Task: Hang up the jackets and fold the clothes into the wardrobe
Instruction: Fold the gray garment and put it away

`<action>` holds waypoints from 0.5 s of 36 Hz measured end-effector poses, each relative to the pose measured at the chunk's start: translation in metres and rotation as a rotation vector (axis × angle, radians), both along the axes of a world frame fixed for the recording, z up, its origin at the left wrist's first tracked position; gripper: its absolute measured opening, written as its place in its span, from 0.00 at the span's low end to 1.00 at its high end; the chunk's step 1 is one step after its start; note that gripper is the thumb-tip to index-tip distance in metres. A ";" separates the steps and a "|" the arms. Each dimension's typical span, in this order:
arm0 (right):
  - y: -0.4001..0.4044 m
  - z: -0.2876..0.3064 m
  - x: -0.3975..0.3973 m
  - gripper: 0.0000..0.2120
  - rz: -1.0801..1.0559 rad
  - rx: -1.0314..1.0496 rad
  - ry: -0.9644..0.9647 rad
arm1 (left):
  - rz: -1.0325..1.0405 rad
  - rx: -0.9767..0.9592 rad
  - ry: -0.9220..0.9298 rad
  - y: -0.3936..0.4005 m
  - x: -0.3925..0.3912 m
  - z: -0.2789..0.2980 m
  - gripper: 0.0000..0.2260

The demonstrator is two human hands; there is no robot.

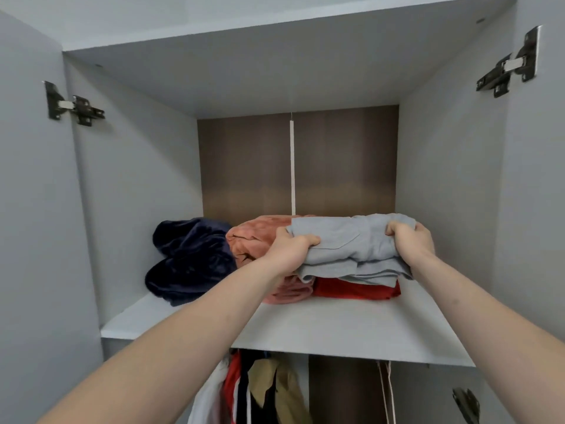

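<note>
Both hands, left hand [292,250] and right hand [411,240], fingers curled pinching folded grey garment [351,249] ends; soft, light, likely floppy—support underneath.

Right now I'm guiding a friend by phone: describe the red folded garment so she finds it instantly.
Look at the wardrobe's upper shelf, above the hanging clothes. On its right side sits a stack; the red garment is the bottom layer, under the grey folded piece both hands hold. It is the only bright red item, beside pink and navy bundles.

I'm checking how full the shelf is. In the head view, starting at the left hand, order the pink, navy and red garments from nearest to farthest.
From the left hand:
1. Pink garment, touching it.
2. Red garment, lower right, under the grey one.
3. Navy garment, far left of the shelf.
</note>
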State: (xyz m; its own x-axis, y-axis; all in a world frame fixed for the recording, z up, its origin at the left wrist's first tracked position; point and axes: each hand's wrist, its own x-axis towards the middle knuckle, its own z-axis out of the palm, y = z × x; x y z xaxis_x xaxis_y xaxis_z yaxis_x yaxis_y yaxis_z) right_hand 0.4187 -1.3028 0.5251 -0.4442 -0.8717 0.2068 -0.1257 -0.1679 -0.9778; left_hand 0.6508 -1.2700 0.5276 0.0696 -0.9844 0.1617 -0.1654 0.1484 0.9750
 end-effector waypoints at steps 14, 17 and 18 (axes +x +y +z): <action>-0.110 0.009 -0.041 0.26 -0.149 0.047 0.027 | 0.028 -0.016 -0.180 -0.112 -0.055 0.009 0.25; -0.124 0.001 -0.043 0.26 -0.163 0.080 0.040 | 0.038 -0.051 -0.300 -0.128 -0.061 0.006 0.23; -0.128 -0.002 -0.044 0.26 -0.167 0.098 0.048 | 0.040 -0.057 -0.358 -0.132 -0.062 0.005 0.24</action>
State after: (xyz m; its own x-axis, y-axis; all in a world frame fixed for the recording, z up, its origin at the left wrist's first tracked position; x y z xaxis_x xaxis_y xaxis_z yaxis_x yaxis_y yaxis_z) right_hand 0.3744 -1.4304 0.5229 -0.5761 -0.8036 0.1495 -0.1911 -0.0454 -0.9805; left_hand 0.5888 -1.4017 0.5326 0.0368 -0.9707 0.2373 -0.5013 0.1875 0.8447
